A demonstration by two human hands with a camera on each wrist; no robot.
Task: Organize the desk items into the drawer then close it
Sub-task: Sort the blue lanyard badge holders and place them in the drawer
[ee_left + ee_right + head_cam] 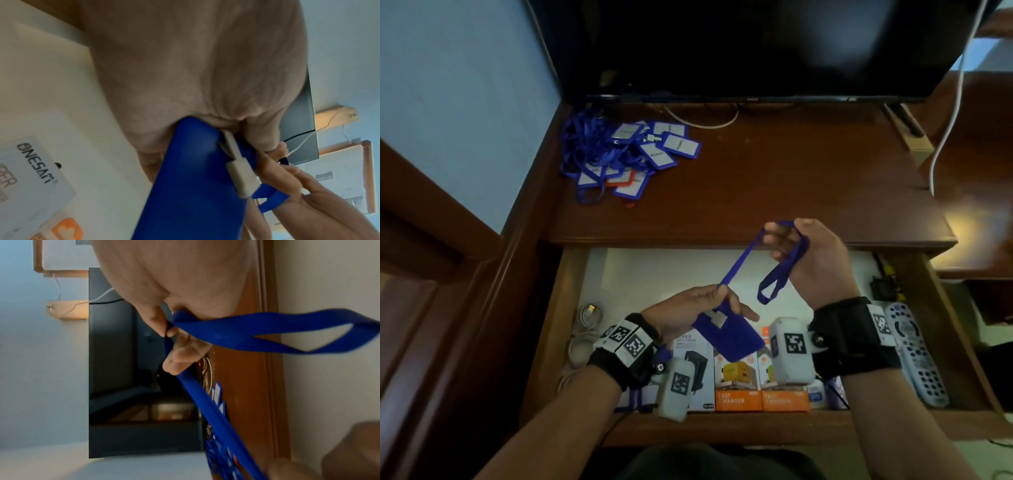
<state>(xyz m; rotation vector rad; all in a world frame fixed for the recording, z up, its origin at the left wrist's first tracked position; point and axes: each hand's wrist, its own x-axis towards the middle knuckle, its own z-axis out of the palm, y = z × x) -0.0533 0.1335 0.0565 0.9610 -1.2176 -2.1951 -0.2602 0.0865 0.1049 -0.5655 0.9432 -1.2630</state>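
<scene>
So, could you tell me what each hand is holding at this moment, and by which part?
Both hold one blue badge holder. The left hand pinches it at the top, near the clip; the right hand has the lanyard strap looped around its fingers.

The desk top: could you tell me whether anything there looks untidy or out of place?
Yes: a tangled heap of blue badge holders and lanyards lies at the desk's back left corner, straps knotted together, with one red-framed badge among them.

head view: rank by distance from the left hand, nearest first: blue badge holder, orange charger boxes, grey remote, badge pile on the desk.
1. blue badge holder: in the left hand itself.
2. orange charger boxes: in the drawer, just right of the hand.
3. badge pile: on the desk, back left.
4. grey remote: drawer's right end.
</scene>
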